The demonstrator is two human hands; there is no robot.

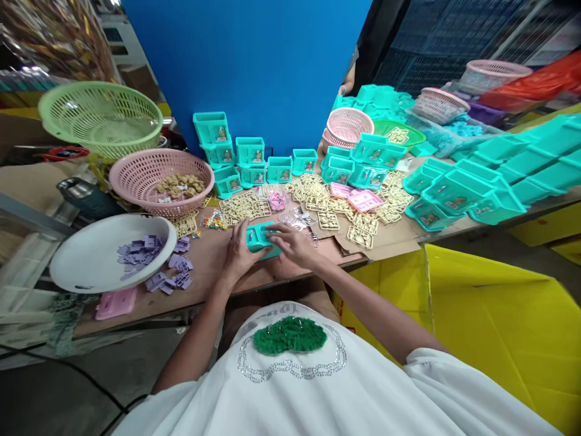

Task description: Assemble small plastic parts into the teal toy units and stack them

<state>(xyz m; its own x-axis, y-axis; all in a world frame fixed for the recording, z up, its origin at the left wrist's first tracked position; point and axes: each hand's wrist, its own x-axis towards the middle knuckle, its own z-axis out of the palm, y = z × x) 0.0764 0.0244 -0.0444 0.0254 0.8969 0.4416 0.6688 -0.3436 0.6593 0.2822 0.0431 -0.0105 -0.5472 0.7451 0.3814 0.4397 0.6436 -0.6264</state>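
A small teal plastic box (258,237) lies at the table's front edge, between my two hands. My left hand (241,253) is wrapped around its left end, thumb along the near side. From the right, my right hand (293,243) reaches over the box with bent fingers on its right end. Whether those fingers also pinch a small part cannot be made out. Just beyond are a pink pile of small pieces (277,200), clear plastic pieces (297,218) and cream part frames (245,208). Small multicoloured pieces (214,220) lie left of my left hand.
Teal boxes with stickers (253,151) stand stacked at the back and right. To the left are a white bowl (72,254) of purple parts, a pink basket (131,181), a green basket (54,112) and a dark flask (84,197). A yellow carton (490,315) stands right; a blue panel (258,72) rises behind.
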